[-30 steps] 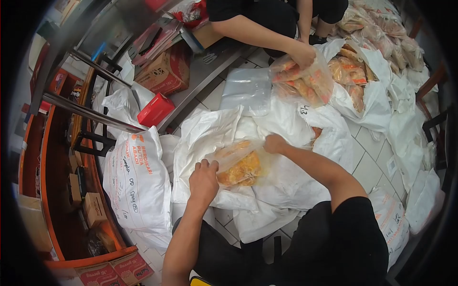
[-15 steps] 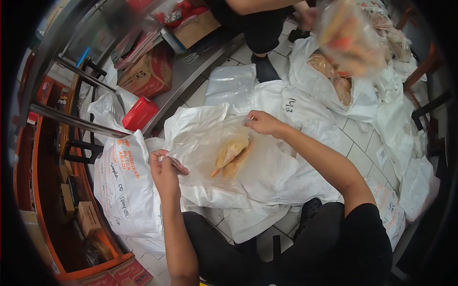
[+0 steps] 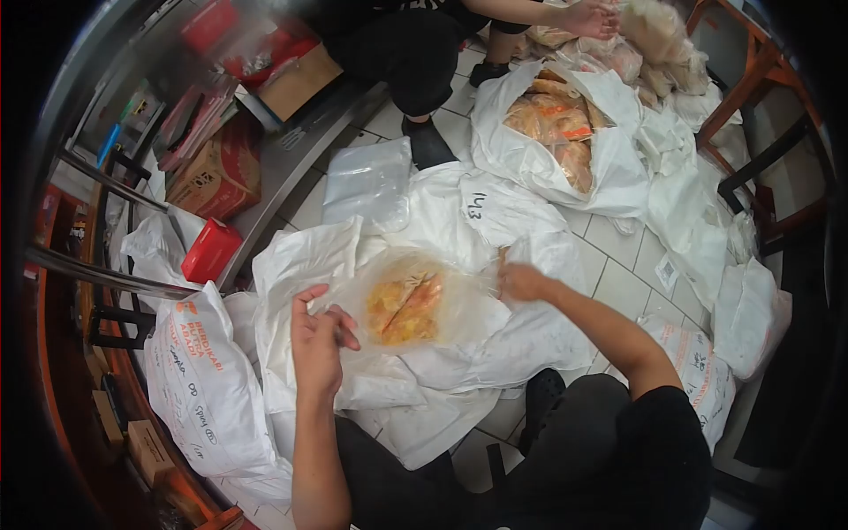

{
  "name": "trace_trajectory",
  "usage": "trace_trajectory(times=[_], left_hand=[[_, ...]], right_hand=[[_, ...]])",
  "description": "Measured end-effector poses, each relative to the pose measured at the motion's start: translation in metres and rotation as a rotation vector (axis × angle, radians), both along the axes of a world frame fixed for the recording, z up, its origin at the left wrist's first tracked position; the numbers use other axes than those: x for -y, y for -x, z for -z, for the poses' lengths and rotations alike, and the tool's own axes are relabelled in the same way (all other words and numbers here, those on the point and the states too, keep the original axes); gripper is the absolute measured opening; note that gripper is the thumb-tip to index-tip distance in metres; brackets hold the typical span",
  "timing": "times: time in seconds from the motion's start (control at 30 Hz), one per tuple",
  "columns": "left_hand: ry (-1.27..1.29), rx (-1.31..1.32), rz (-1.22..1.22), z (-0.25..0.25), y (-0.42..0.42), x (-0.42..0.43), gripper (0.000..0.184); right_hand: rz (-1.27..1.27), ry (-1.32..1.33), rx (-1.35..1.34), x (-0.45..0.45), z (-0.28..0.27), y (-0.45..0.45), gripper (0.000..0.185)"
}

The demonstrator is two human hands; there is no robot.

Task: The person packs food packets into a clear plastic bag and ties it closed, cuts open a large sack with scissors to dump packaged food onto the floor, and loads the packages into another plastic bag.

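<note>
A clear plastic bag (image 3: 468,331) with yellow-orange pieces of food (image 3: 406,307) in it, perhaps chicken, lies over white sacks (image 3: 548,327) in front of me. My right hand (image 3: 523,282) is closed on the gathered right end of this bag, a little blurred. At the bag's left side is my left hand (image 3: 322,334), its fingers curved and apart, with nothing seen between them. Beyond the bag a stack of flat clear plastic bags (image 3: 367,184) lies on the sacks and floor.
An open white sack (image 3: 618,181) holds several filled bags (image 3: 552,124). Another person's hand (image 3: 590,18) is above it. Left stand a printed sack (image 3: 208,389), a red box (image 3: 212,251) and a metal shelf (image 3: 291,159). Wooden chair legs (image 3: 738,75) are at right.
The bag in front of me has turned, its right end now bunched in my right hand. My left hand has let go. The other person's bag has left their hand.
</note>
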State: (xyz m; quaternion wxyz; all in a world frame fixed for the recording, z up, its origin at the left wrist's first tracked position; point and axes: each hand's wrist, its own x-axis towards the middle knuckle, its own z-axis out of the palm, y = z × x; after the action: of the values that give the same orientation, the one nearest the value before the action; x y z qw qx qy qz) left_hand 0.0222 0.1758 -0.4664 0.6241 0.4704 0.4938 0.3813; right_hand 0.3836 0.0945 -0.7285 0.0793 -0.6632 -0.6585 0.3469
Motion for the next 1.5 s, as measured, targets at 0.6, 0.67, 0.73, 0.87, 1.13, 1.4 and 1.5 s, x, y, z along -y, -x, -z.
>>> trace_trajectory(times=[0.6, 0.67, 0.73, 0.87, 1.13, 1.4, 1.5], left_hand=[[-0.059, 0.081, -0.1, -0.008, -0.031, -0.009, 0.051], [-0.067, 0.113, -0.121, -0.01, -0.033, -0.01, 0.051], [-0.059, 0.182, -0.104, -0.009, -0.028, -0.009, 0.058], [-0.066, 0.217, -0.01, -0.01, -0.021, -0.007, 0.075], [-0.074, 0.163, 0.174, -0.011, -0.021, 0.003, 0.086], [-0.092, 0.249, 0.275, -0.007, -0.026, -0.004, 0.085], [-0.038, 0.241, 0.391, -0.013, -0.024, -0.001, 0.085]], right_hand=[[-0.259, 0.123, -0.454, 0.03, 0.064, 0.038, 0.077], [0.0, 0.29, -0.828, 0.032, -0.001, 0.056, 0.066], [-0.092, 0.204, -0.664, 0.03, -0.003, 0.059, 0.063], [-0.06, 0.298, -0.235, 0.012, -0.088, 0.033, 0.067], [0.941, -0.644, -0.284, 0.019, -0.174, -0.029, 0.05], [0.873, 0.085, -1.252, -0.017, -0.175, 0.039, 0.061], [0.913, 0.215, -1.243, -0.039, -0.121, 0.083, 0.055]])
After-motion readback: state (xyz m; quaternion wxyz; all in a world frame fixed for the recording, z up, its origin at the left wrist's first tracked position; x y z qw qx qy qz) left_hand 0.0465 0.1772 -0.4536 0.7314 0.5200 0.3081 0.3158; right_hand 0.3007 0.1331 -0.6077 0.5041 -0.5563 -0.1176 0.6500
